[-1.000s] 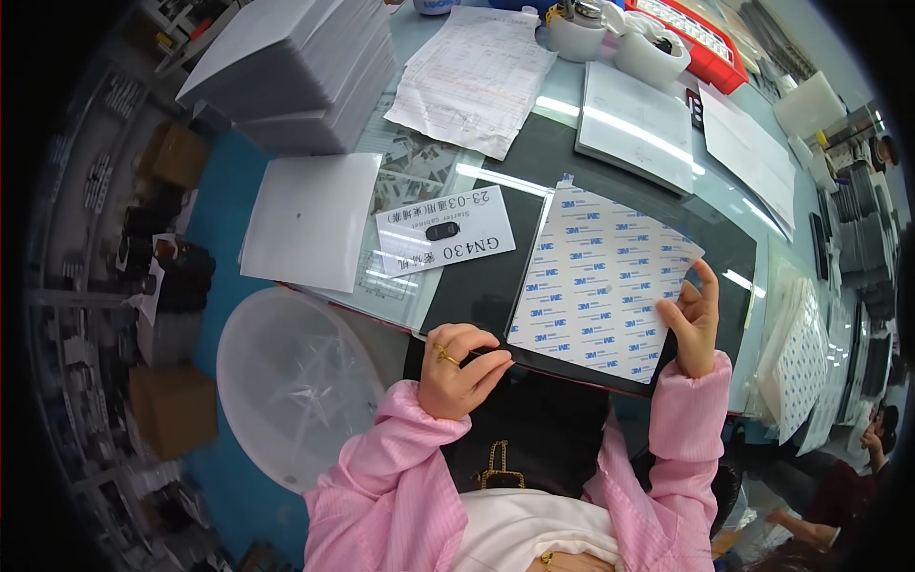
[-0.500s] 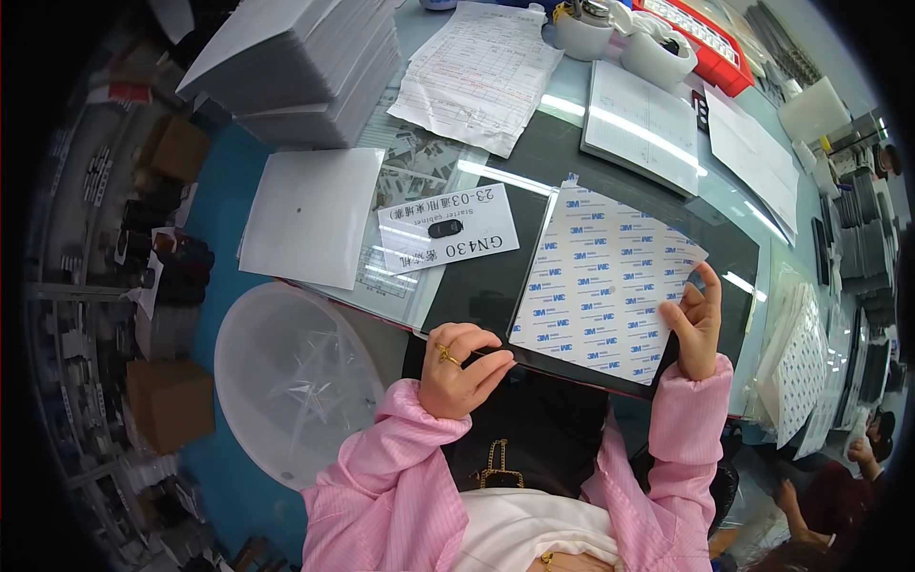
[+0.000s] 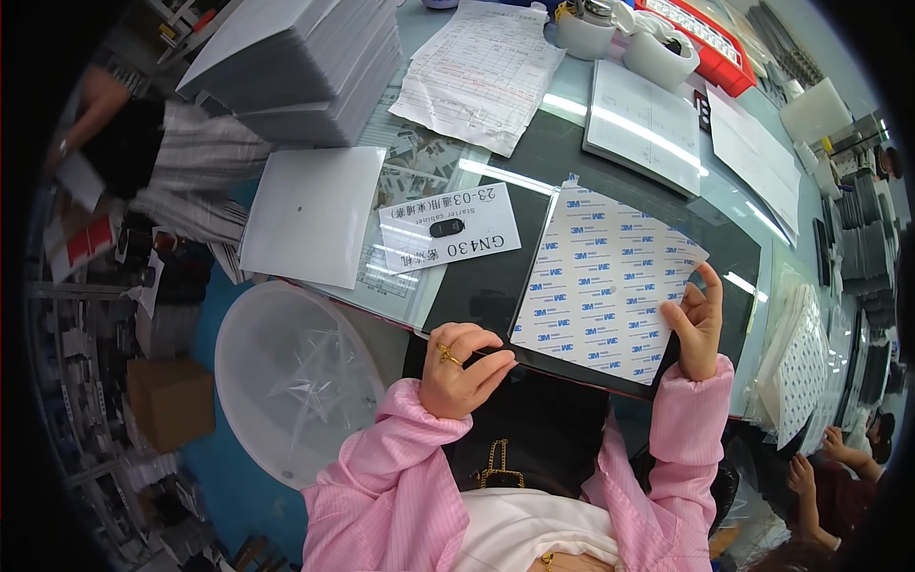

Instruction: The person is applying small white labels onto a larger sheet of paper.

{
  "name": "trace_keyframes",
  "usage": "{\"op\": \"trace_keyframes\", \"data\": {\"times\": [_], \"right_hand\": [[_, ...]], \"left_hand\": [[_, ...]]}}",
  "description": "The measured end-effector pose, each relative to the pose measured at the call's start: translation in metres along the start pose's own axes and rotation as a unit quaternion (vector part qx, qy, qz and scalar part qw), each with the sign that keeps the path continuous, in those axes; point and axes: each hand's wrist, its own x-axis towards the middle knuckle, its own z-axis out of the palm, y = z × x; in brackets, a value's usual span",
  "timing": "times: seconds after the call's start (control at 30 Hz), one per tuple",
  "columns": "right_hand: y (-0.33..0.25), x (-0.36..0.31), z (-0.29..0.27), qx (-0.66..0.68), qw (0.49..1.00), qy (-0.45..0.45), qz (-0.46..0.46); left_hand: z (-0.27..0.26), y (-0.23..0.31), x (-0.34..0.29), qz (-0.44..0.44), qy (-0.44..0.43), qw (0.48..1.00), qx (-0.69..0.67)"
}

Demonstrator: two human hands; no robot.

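Observation:
A large white backing sheet (image 3: 606,276) printed with small repeating marks lies on a dark mat (image 3: 496,276) on the glass-topped table. My right hand (image 3: 698,324) pinches the sheet's near right edge, fingers curled over it. At the sheet's near left corner, my left hand (image 3: 459,367), with a gold ring, grips the black front edge of the mat. Pink sleeves cover both forearms.
A white label card (image 3: 450,229) and a white square sheet (image 3: 313,214) lie left of the mat. A round translucent bin (image 3: 295,377) stands below the table's left edge. Grey tray stacks (image 3: 295,57), papers (image 3: 481,71), tape rolls (image 3: 658,52) and a red tray (image 3: 701,33) sit at the back. Another person's hands (image 3: 820,458) appear lower right.
Both hands keep their hold on the sheet and the mat edge. The view has shifted slightly; nothing on the table has visibly moved.

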Motion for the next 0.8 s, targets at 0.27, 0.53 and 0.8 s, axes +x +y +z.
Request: {"op": "trace_keyframes", "data": {"times": [0.27,0.53,0.8], "right_hand": [[0.001,0.0,0.0,-0.008,1.0,-0.001,-0.006],[0.0,0.0,-0.001,-0.005,1.0,-0.001,-0.002],[0.001,0.0,-0.001,-0.016,1.0,0.0,-0.002]], "left_hand": [[0.0,0.0,-0.001,0.001,0.003,1.0,0.002],[0.001,-0.001,-0.001,0.029,-0.008,0.999,0.029],[0.002,0.01,-0.003,-0.01,-0.012,0.999,0.051]]}}
